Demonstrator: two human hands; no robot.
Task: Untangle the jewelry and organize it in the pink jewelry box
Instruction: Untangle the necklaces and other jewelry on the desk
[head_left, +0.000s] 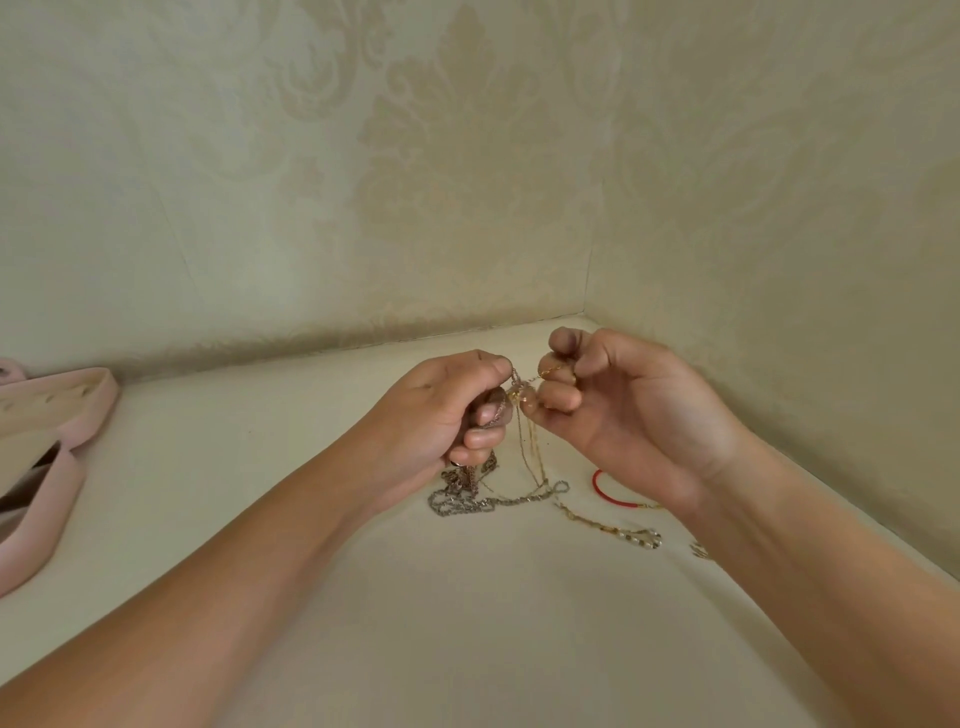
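Picking at the knot of chains, pinched with left hand and right hand. Next: tug one chain loose softly, then into the pink box.

Soft, warm, even light all over, with no glare anywhere. There's just a faint shadow under the left hand and right hand on the cream tabletop, darkest along the seam below the damask wall. The fingertips and the tangled chains look slightly smeared. Wide-angle bend curves the wall corner, the forearms loom soft at the bottom, and the pink jewelry box stretches at the left edge.
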